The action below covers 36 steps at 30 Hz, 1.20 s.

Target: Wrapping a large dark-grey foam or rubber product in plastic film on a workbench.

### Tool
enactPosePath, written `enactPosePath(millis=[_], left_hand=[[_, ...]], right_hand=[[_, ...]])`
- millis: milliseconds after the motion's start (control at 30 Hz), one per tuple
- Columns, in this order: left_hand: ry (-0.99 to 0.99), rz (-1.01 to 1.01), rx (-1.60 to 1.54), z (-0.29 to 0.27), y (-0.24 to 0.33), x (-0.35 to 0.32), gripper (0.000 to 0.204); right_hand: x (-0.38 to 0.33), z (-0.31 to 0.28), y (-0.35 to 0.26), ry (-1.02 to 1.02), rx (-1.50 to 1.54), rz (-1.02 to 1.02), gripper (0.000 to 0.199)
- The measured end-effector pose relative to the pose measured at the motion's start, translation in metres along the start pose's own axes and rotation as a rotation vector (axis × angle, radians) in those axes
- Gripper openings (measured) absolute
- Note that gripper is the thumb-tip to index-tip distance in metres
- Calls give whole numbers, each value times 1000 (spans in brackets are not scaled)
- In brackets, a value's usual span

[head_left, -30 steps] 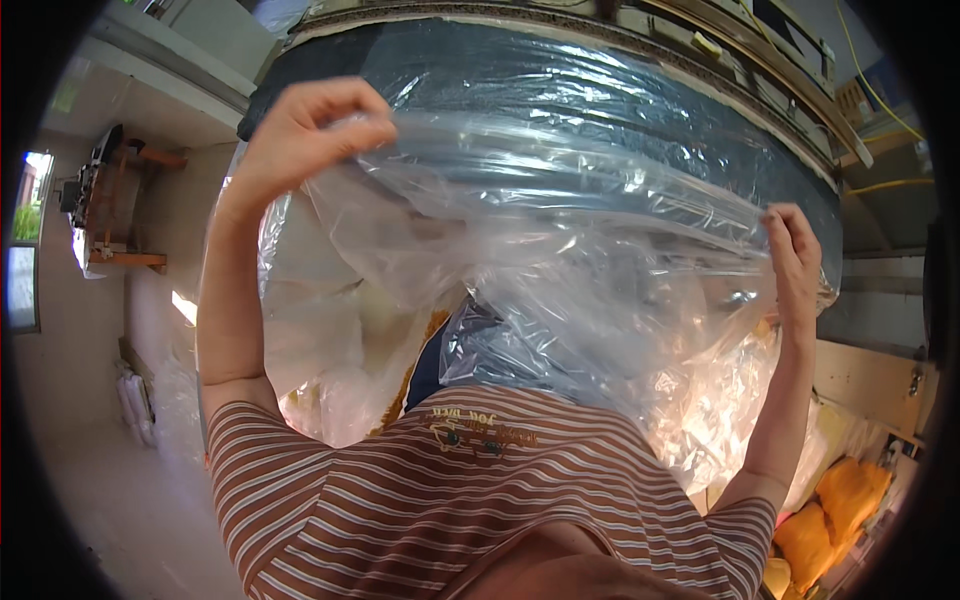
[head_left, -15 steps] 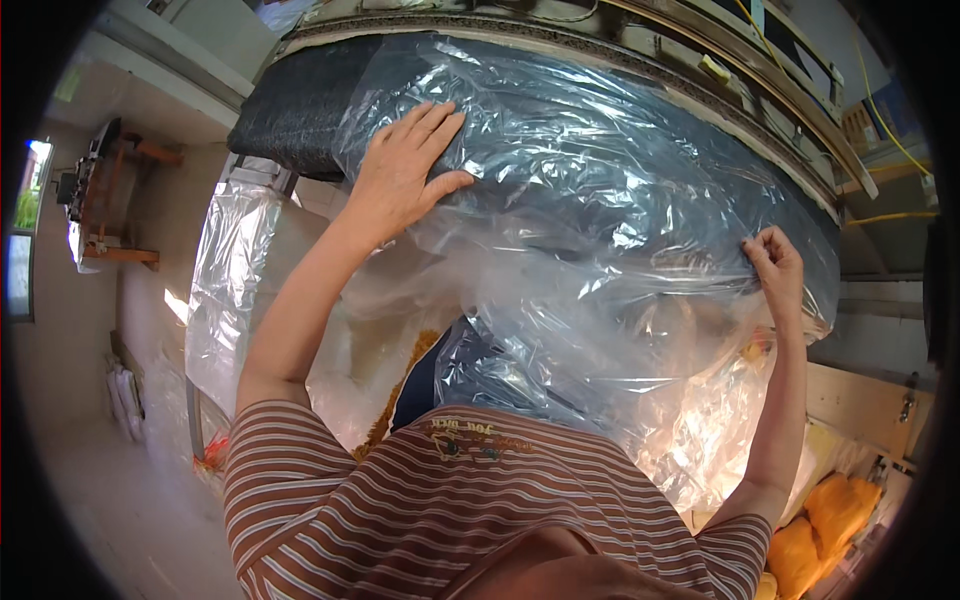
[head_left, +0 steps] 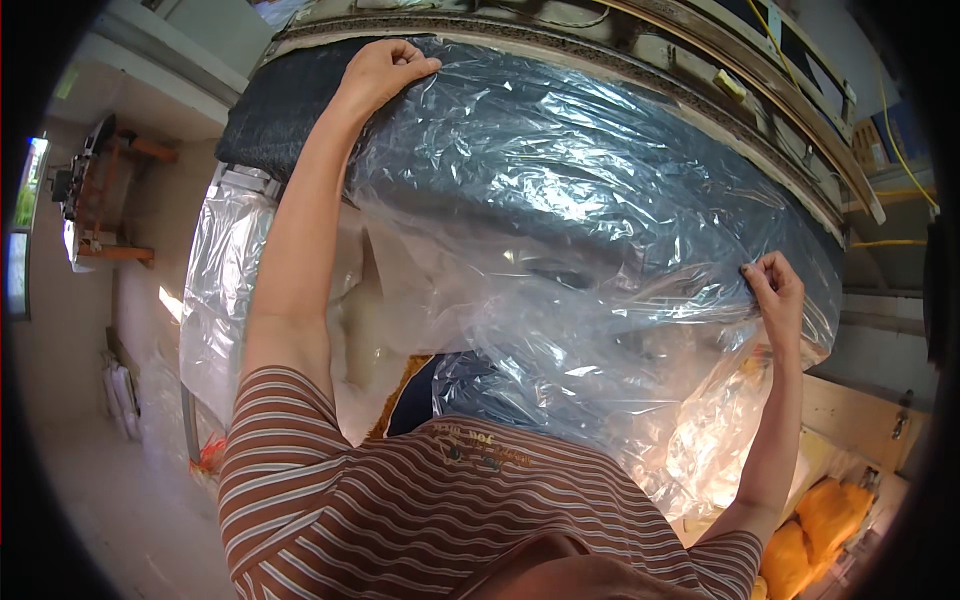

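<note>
A clear plastic sheet (head_left: 560, 190) lies crinkled over a long dark padded surface (head_left: 275, 115) and hangs down toward my lap. At the far left edge of the sheet, my left hand (head_left: 385, 72) has its fingers closed with thumb and forefinger together, seemingly pinching the plastic near the machine's back rail. My right hand (head_left: 778, 288) grips the sheet's gathered edge at the right, thumb against bent fingers. Between the hands the plastic is drawn into wrinkles, and its lower part covers my dark trousers.
Behind the padded surface runs a machine frame with a long rail (head_left: 560, 50) and a yellow cord (head_left: 890, 130). Plastic-wrapped material (head_left: 225, 290) hangs at the left. Orange bundles (head_left: 825, 530) lie at the lower right. A wall rack (head_left: 105, 200) stands at far left.
My left hand has gone from lying spread on the plastic to a pinch farther up near the back rail. The plastic's folds have shifted. My right hand keeps its grip in nearly the same place.
</note>
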State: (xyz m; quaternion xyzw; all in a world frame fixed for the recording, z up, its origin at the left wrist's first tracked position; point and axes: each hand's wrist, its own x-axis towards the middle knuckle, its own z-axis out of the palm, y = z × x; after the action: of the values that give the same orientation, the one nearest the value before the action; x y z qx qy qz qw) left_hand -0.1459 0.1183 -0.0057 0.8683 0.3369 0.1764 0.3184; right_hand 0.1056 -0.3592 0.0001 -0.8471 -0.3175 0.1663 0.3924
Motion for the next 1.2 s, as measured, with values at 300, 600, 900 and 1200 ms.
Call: enactPosePath(millis=[300, 600, 900, 1200], left_hand=[[88, 40, -148, -3, -8, -37, 31], [359, -46, -352, 2, -15, -23, 20], [421, -97, 126, -9, -61, 14, 26], [289, 54, 47, -13, -77, 42, 30]], right_hand=[[0, -3, 1, -58, 56, 57, 17], [-11, -15, -20, -94, 111, -41, 6], [-99, -44, 14, -137, -133, 224, 9], [-156, -46, 108, 133, -200, 111, 7]])
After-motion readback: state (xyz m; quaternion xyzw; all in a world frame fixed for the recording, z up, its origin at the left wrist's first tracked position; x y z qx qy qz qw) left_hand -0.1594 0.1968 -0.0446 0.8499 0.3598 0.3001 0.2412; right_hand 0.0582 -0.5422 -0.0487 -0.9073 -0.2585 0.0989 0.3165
